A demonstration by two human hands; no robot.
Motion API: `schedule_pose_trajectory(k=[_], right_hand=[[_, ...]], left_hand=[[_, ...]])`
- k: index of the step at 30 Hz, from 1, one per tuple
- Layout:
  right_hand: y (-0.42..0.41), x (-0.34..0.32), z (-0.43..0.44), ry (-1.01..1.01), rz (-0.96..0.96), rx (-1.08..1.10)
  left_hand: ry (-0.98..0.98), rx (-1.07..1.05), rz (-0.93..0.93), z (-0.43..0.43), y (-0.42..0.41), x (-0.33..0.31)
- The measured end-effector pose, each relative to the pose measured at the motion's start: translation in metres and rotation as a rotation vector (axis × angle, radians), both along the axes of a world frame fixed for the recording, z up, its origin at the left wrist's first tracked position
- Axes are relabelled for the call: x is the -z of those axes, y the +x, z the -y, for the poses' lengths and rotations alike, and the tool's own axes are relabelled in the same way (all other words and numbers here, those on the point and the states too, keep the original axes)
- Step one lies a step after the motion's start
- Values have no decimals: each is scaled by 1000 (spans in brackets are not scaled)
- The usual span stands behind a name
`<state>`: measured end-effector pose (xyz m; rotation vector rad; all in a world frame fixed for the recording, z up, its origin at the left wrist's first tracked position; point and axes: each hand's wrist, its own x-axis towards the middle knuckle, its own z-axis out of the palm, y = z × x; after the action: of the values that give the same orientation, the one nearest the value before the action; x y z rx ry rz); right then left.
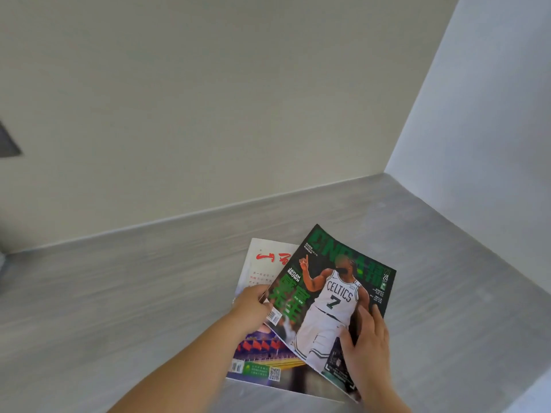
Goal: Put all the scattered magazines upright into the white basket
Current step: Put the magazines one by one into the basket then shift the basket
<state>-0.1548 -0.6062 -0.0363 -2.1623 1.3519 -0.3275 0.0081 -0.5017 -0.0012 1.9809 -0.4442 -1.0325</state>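
A green basketball magazine (334, 281) with a player in a white Celtics 7 jersey lies tilted on top of a white magazine (265, 263) with red characters. Both are on a grey wood-grain surface (134, 293). My left hand (253, 308) grips the left edge of the green magazine, fingers curled round it. My right hand (368, 341) rests on the green magazine's lower right part with straight fingers on the cover. The white basket is out of view.
A pale wall (208, 99) rises behind the surface and a bluish-white wall (483, 114) closes the right side, forming a corner. A dark grey shape (7, 144) shows at the left edge.
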Motion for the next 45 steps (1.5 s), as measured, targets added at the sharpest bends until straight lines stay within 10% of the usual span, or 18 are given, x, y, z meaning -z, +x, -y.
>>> schedule_pose_trajectory(k=[8,15,31,45], right_hand=[[50,-38,-32,415,415,389],[117,-84,-102,689,580,31],[314,-164,-347,401,741,-664],[418,-184,-414,237,709,-759]], left_hand=[[-308,-301,-81,-112,21,-20],[-407,-491,12,-238,63,-37],[-295,-631,498,-482,210,-100],[-375,-959,604,-539,318,-108]])
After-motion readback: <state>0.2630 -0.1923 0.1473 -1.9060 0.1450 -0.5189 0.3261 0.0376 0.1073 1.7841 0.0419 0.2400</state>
